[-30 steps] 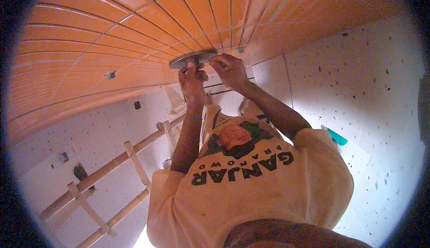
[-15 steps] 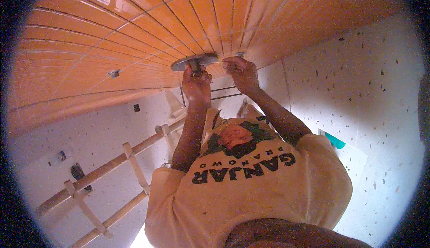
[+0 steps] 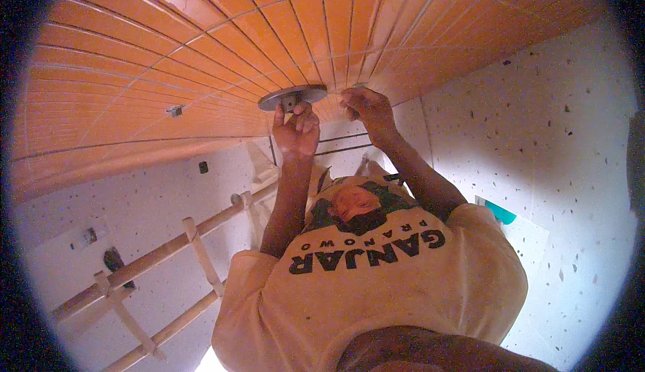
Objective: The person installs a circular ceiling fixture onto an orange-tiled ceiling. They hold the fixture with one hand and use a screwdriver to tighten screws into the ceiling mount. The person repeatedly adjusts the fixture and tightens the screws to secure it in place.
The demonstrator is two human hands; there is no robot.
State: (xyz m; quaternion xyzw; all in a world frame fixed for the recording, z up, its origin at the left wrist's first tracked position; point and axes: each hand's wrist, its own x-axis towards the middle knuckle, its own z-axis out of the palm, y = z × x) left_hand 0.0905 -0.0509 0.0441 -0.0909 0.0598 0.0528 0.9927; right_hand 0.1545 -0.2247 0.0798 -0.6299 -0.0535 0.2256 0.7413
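Note:
My left hand [image 3: 297,135] is raised to a flat, round grey disc [image 3: 310,93] just beside an orange panelled surface [image 3: 222,43]. Its fingers are curled about a small dark block [image 3: 289,103] on the disc's near side, with one finger reaching up to the rim. To the right, my right hand [image 3: 373,110] is bent over with its fingertips pinched together, apart from the disc. Whatever those fingertips hold is too small to make out. Just above them, a small pale fitting [image 3: 361,85] shows on the panels.
A wooden ladder [image 3: 151,262] slants across the lower left. Another small metal fitting [image 3: 175,111] is on the orange panels farther left. White, speckled surfaces [image 3: 497,130] lie beyond my arms, with a green item [image 3: 500,211] by my right shoulder.
My left fingers have shifted on the disc, and more of its dark block shows. My right hand has moved slightly right, its fingers turned downward more.

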